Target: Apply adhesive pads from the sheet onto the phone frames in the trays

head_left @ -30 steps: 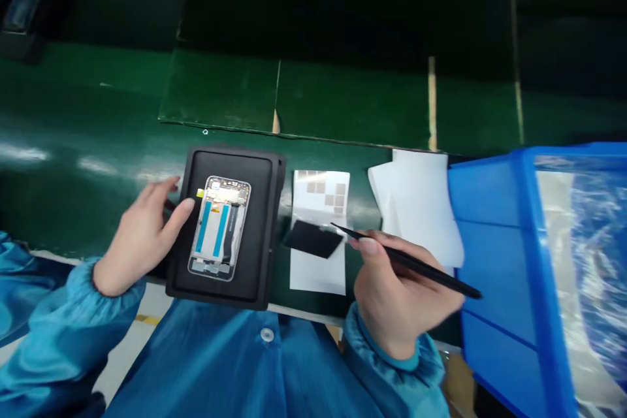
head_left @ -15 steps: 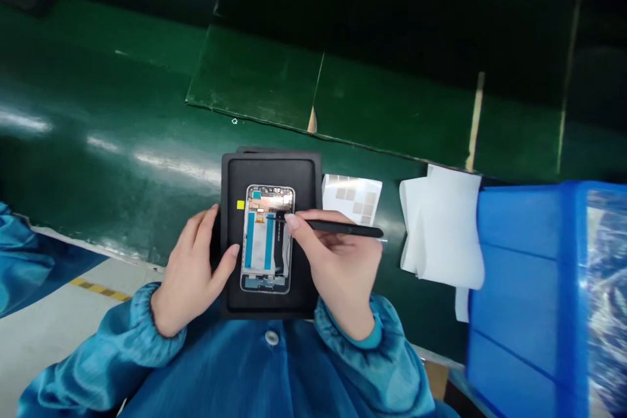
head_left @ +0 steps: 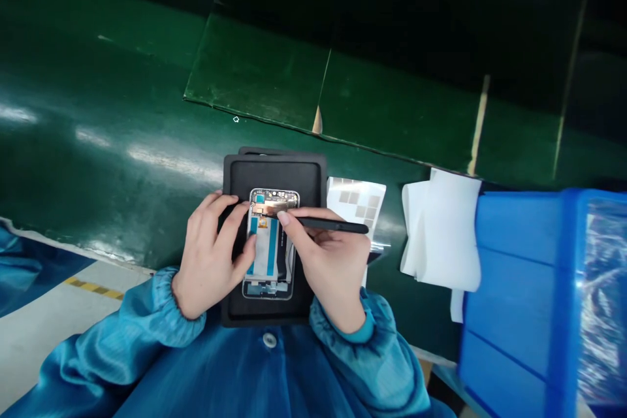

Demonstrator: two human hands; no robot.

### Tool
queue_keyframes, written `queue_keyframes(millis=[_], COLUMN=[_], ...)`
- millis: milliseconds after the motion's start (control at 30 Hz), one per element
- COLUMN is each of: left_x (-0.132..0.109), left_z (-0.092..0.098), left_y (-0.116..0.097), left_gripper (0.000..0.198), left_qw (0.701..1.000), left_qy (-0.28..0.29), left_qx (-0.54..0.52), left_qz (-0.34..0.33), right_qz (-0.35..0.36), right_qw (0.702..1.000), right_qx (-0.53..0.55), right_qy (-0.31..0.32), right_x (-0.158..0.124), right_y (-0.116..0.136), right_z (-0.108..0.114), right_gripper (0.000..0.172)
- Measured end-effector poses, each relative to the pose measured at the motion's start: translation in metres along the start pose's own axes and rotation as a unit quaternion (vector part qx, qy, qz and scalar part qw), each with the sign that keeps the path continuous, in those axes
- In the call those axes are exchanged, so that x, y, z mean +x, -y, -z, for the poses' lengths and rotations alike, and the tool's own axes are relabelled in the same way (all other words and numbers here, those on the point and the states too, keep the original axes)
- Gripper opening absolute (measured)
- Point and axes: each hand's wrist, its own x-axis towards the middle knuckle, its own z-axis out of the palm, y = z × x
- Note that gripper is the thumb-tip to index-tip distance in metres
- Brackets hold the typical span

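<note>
A phone frame (head_left: 270, 245) with its insides showing lies in a black tray (head_left: 274, 176) at the near edge of a green bench. My left hand (head_left: 211, 255) rests on the tray's left side, with its fingers spread over the phone's left edge and upper corner. My right hand (head_left: 327, 268) pinches black tweezers (head_left: 326, 225) like a pen. Their tip touches the phone's upper part, near a copper-coloured strip. Both sleeves are blue.
A white sheet with grey square stickers (head_left: 356, 199) lies just right of the tray. Farther right are folded white sheets (head_left: 443, 235) and a blue plastic bin (head_left: 543, 300) lined with clear film. A green mat (head_left: 343, 91) lies behind.
My right hand has carried the tweezers from the sticker sheet over to the phone's top. My left hand has slid from the tray's side onto the phone. The yellow tab beside the phone is now covered.
</note>
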Motion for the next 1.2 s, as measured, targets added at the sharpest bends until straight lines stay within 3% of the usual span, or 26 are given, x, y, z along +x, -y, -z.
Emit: queue_keyframes(millis=[700,800,1000,1067,1200], left_x=[0.0,0.0,0.004,0.004,0.004], left_z=[0.001,0.004,0.014,0.016,0.021], left_y=[-0.003,-0.003,-0.008,-0.01,-0.013], left_gripper=[0.046,0.045,0.044,0.046,0.05], left_qw=[1.0,0.999,0.982,0.977,0.963], left_qy=[0.016,0.024,0.096,0.107,0.125], left_qx=[0.017,0.042,0.135,0.157,0.188], left_qz=[0.011,-0.011,-0.087,-0.102,-0.147], right_qz=[0.031,0.039,0.05,0.059,0.093], right_qw=[0.999,0.998,0.997,0.997,0.986], right_qx=[-0.03,-0.039,-0.048,-0.052,-0.072], right_qy=[0.002,0.004,0.014,-0.009,-0.119], right_x=[0.0,0.0,-0.004,-0.008,-0.014], right_y=[-0.003,-0.006,-0.005,0.0,0.005], right_z=[0.0,0.001,0.002,0.007,0.035], right_gripper=[0.008,0.008,0.008,0.008,0.011])
